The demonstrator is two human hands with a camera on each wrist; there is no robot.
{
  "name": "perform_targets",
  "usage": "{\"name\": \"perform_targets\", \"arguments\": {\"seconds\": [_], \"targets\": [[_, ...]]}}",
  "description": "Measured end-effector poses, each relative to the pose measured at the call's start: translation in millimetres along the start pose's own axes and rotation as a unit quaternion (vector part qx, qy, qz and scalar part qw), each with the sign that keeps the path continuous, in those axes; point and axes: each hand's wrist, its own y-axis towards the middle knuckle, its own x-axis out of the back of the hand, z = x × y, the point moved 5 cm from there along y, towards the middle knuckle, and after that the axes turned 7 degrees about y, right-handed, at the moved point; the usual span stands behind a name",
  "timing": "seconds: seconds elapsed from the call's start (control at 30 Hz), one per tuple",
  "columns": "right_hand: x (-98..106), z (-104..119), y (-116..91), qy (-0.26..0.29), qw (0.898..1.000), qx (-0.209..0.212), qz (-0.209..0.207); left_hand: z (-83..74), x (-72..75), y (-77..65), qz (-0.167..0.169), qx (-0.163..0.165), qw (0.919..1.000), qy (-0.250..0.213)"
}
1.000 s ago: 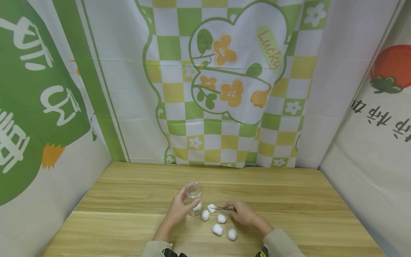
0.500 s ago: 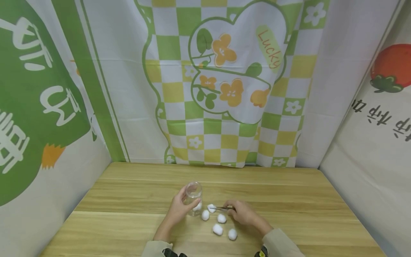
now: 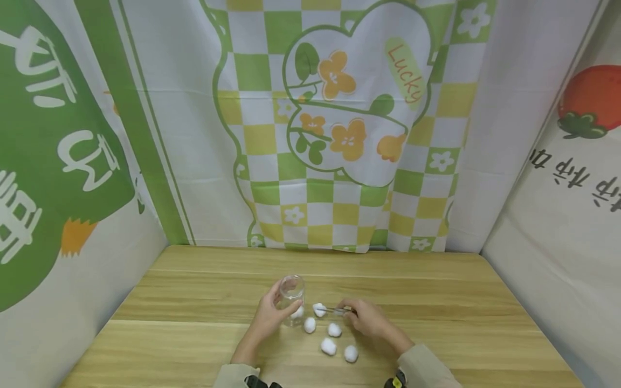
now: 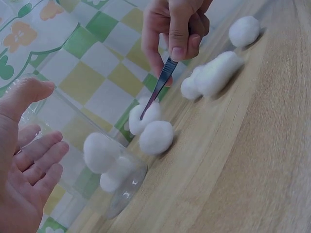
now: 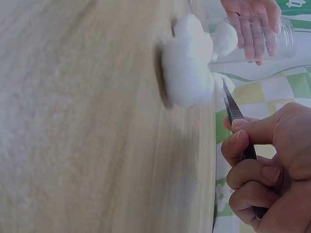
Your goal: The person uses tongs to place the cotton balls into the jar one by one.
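My left hand (image 3: 270,317) grips a clear jar (image 3: 292,295) standing on the table, thumb on the near side and fingers behind. White cotton balls (image 4: 102,153) lie at the jar's bottom. With my right hand (image 3: 367,319) I hold dark metal tweezers (image 4: 163,83), fingers curled round them in the right wrist view. Their tips grip one cotton ball (image 3: 319,309) just right of the jar. Another cotton ball (image 4: 156,138) sits close to it, beside the jar's base.
More loose cotton balls lie nearer me on the wooden table (image 3: 194,302), including one (image 3: 328,346) in front of the jar and one (image 3: 351,353) farther right. A checked, flowered curtain (image 3: 310,215) hangs behind the table's far edge.
The tweezers and the cotton ball at their tips have shifted slightly away from me, up in the head view. My left hand and the jar have stayed in place.
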Motion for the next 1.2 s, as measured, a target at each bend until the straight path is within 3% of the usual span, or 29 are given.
{"name": "perform_targets", "arguments": {"seconds": [0.5, 1.2], "targets": [[4.7, 1.8, 0.0, -0.01, 1.0, -0.003, -0.01, -4.0, 0.1, -1.7, -0.005, -0.003, 1.0, 0.003], [25.1, 17.8, 1.4, 0.03, 0.999, 0.023, -0.021, -0.9, 0.4, -0.2, -0.01, 0.001, 0.9999, 0.005]]}}
